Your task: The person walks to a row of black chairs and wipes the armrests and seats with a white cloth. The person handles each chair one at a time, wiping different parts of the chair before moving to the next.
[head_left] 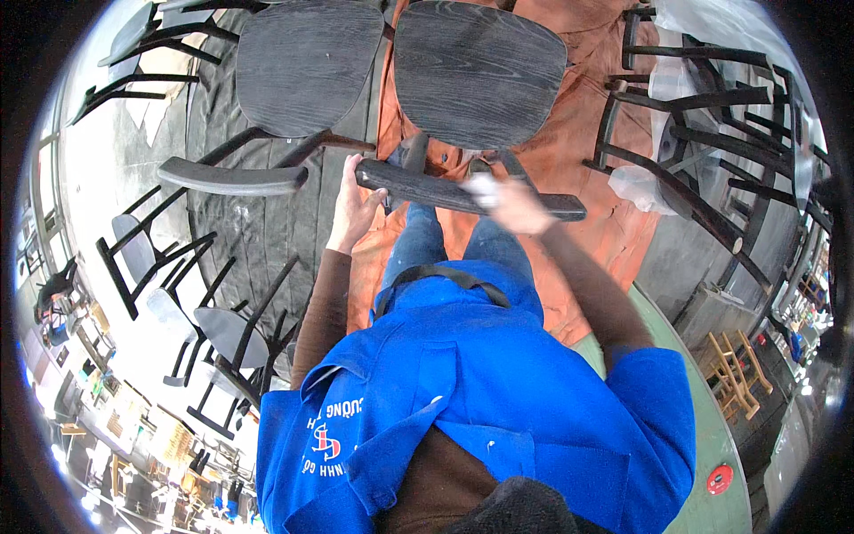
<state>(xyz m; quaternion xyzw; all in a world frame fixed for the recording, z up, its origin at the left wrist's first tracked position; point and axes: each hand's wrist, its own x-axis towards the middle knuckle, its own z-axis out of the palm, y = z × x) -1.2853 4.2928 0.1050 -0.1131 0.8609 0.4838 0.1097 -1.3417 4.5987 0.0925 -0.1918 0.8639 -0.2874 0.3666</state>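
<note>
A black wooden chair stands in front of me, its rounded seat [480,76] on the far side and its curved backrest [418,187] nearest me. My left hand [358,209] is closed around the backrest's left end. My right hand [520,209], smeared by motion, is over the right part of the backrest. A white wad [483,190], perhaps a cloth or pad, is in its fingers against the wood. The blur hides its exact kind. Beside this chair on the left is a matching one, with a dark seat [307,71] and backrest [233,177].
Orange sheeting [614,214] and dark sheeting [236,231] cover the floor. Several black chairs [703,116] with translucent wrapping crowd the right. More dark chairs [236,338] stand on the left. A light wooden frame [737,374] lies at the lower right, near a green surface [703,427].
</note>
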